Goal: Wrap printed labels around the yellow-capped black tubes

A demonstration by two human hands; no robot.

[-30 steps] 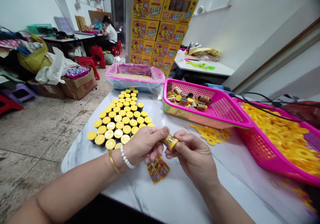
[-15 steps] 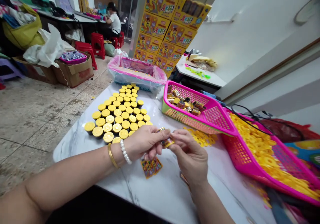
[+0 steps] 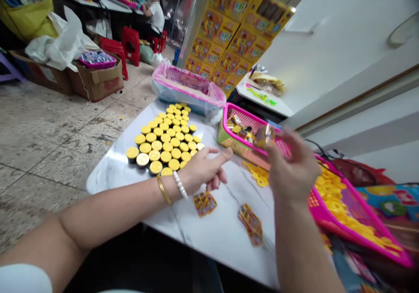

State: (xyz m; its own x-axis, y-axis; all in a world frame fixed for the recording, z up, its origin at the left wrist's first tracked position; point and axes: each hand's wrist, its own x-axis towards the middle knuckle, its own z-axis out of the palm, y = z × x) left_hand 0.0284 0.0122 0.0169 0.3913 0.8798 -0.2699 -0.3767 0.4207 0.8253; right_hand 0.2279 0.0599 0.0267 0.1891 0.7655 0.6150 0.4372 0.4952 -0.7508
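My left hand is over the middle of the table with its thumb stretched out and fingers loosely apart, holding nothing. My right hand, smeared by motion, is at the near side of the pink basket. Between its thumb and fingers is a small printed cup, seen against the basket. Similar small cups lie inside. Beneath my left hand sit some printed cards, and a second pile of cards lies nearer my right forearm. Many dark cups with yellow lids stand in rows to the left.
A second pink basket at the right holds yellow rings; loose yellow rings lie on the table. A plastic-lined basket stands at the far edge. Behind are stacked yellow boxes and a seated person.
My hands have parted. The right hand has moved right and up to the basket with the small cup, uncovering the second card pile. My left hand has let go. The view has shifted.
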